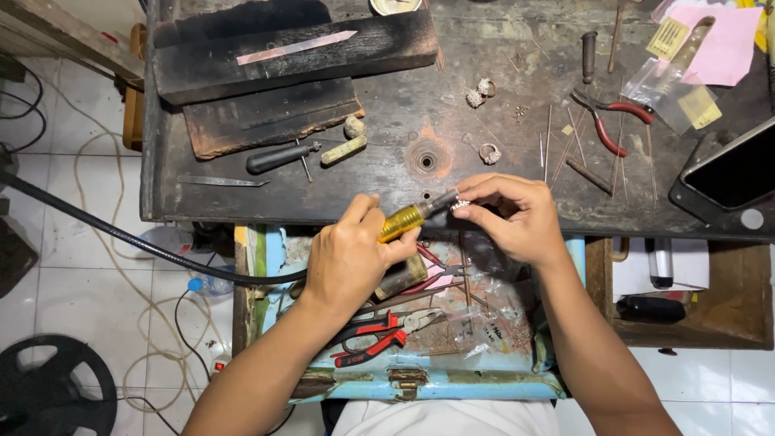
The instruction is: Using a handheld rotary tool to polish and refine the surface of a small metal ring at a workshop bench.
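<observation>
Left hand wrapped tight round a rotary handpiece with a brass-yellow ribbed barrel and dark metal nose; black flexible shaft hose trails off left over the tiled floor. Right hand pinches a small silver textured ring between thumb and fingertips, tool tip touching it. Both sit right at the near edge of the dark, scorched, scarred wooden bench, roughly centre.

Bench surface: rough, burn ring just beyond the hands. Two more small silver rings lie further out; thin metal rods are scattered right of them. Red-handled pliers far right. Charred wooden blocks stacked far left with a flat metal strip on top; a black-handled awl near them.

Below the hands: open pale-blue metal drawer, chipped paint, cluttered with red-black cutters and plastic bags.

Room: strip of bare bench left of the hands, between them and the awl. Right side crowded with rods.
</observation>
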